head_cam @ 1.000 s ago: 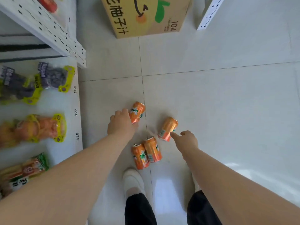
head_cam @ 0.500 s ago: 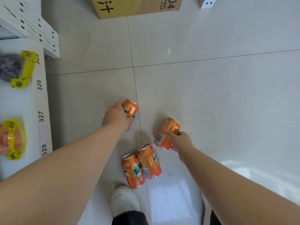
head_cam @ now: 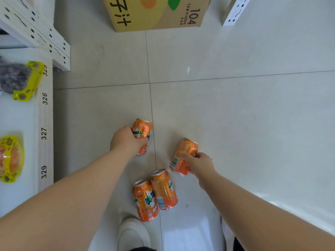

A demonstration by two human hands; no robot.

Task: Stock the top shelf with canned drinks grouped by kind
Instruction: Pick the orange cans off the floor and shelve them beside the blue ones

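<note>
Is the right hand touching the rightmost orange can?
Touching. The head view shows the right hand with fingers curled over the side of the orange can, gripping it.

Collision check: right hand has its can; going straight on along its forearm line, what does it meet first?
Probably the can gripped by the left hand, up-left of the right hand, with bare floor between. Depth is unclear.

Pale tiled floor [head_cam: 235, 115] carries two orange cans [head_cam: 164, 191] standing side by side, touching; a cardboard box [head_cam: 157, 17] sits further off.
</note>
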